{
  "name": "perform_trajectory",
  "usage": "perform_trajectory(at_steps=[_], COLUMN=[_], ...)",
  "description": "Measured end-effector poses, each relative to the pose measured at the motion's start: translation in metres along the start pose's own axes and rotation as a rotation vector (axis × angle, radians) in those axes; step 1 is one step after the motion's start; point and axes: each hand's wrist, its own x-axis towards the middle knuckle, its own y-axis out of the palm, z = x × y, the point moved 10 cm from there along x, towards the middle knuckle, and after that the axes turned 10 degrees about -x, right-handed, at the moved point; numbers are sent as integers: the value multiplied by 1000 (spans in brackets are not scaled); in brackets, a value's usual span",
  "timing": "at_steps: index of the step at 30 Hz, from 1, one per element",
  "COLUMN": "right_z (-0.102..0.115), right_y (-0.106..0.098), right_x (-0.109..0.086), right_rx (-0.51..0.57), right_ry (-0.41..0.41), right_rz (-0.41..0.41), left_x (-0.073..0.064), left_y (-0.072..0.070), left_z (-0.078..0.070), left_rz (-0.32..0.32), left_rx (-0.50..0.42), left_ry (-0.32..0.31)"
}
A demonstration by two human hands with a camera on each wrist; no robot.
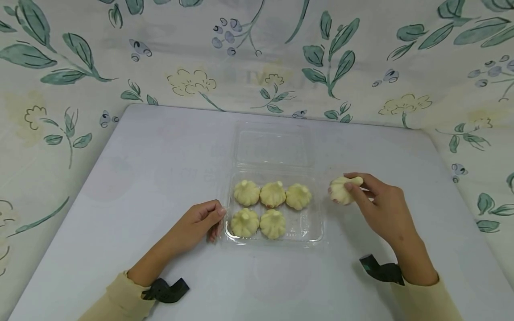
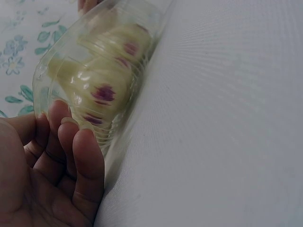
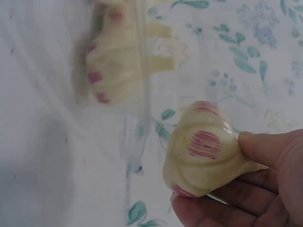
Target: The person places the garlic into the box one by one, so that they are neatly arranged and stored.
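My right hand point(image 1: 383, 207) holds a garlic bulb point(image 1: 340, 191) by its stem end, between thumb and fingers, just right of a clear plastic container point(image 1: 307, 229). Purple streaks mark the pale, glossy held bulb point(image 3: 203, 151) in the right wrist view. Inside the container sit several similar bulbs: three across the back row and two in the front row, whose right-hand spot is bare. At the container's left edge, my left hand point(image 1: 201, 225) pinches the rim. Its fingertips point(image 2: 87, 151) lie against the clear side wall in the left wrist view.
The container's clear lid point(image 1: 275, 145) lies folded back, away from me. Everything stands on a white tabletop point(image 1: 160, 156), with a floral cloth point(image 1: 261, 53) beyond its far edge and sides. Black straps point(image 1: 166, 290) hang at both wrists.
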Motion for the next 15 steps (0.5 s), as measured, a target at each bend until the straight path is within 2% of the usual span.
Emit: perform_trajectory(at_steps=[11,15], right_z=[52,63], right_y=[-4,-2], right_x=[-10,-13], right_rx=[-13,-29], right_ry=[-197,-234], right_rz=[-5,2], left_x=[0,-1], left_y=[0,0], left_z=[1,0], left_rz=[-2,-5], left_rx=[-5,-8], left_ry=[-10,-12])
